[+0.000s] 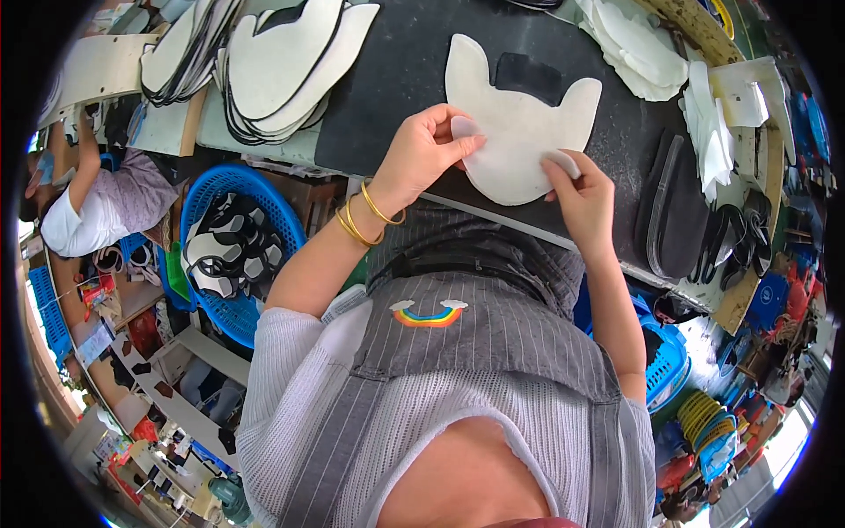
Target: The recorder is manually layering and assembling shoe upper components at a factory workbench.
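A white, flat cut panel (519, 132) with two rounded prongs at its far end lies over the front part of the black work surface. It looks like a shoe-upper piece. My left hand (422, 151) pinches its left edge between thumb and fingers, and that edge curls up. At the right edge, my right hand (583, 195) pinches the panel the same way, with the rim bent upward. Between the prongs a black patch (531, 77) shows; whether it is joined to the panel I cannot tell.
Stacks of similar white panels with black edges (286, 66) stand at the far left. Thin white sheets (629, 48) and black pieces (673, 211) lie on the right. A blue basket (295, 231) of black-and-white parts stands at my left. Another person (114, 202) sits farther left.
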A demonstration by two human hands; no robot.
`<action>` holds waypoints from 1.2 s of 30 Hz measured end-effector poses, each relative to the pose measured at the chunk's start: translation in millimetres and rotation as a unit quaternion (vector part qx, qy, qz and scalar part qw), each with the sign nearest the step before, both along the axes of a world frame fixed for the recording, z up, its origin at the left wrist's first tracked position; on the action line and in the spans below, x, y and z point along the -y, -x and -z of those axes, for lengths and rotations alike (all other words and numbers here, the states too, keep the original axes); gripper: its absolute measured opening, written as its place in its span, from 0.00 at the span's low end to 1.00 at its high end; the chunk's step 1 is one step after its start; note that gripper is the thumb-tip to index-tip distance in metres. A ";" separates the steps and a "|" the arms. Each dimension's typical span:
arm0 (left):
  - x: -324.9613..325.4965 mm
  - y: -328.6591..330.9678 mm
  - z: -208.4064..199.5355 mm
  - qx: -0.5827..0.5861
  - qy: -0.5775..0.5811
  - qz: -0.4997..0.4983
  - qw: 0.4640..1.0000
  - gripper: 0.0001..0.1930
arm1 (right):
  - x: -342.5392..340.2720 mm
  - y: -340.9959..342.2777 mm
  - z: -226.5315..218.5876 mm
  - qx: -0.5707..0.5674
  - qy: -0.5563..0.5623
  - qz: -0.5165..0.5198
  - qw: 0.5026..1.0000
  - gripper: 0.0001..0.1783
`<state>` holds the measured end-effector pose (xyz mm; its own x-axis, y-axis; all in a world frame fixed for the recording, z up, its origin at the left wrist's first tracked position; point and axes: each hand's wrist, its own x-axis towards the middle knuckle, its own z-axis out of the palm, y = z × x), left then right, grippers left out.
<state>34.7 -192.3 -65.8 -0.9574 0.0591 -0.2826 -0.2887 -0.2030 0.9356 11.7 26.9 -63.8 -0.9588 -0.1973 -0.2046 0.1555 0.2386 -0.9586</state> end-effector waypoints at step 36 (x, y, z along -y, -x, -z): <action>-102.3 -10.4 -43.1 -0.434 0.437 -0.023 0.788 0.40 | -7.8 -45.1 -50.8 -0.039 0.126 0.101 0.986 0.09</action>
<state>45.0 -89.9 -22.6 -0.8085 0.1646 0.5651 0.5249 0.6358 0.5658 56.8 34.7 -13.0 -0.9946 -0.0349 -0.0973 0.0986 -0.0380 -0.9944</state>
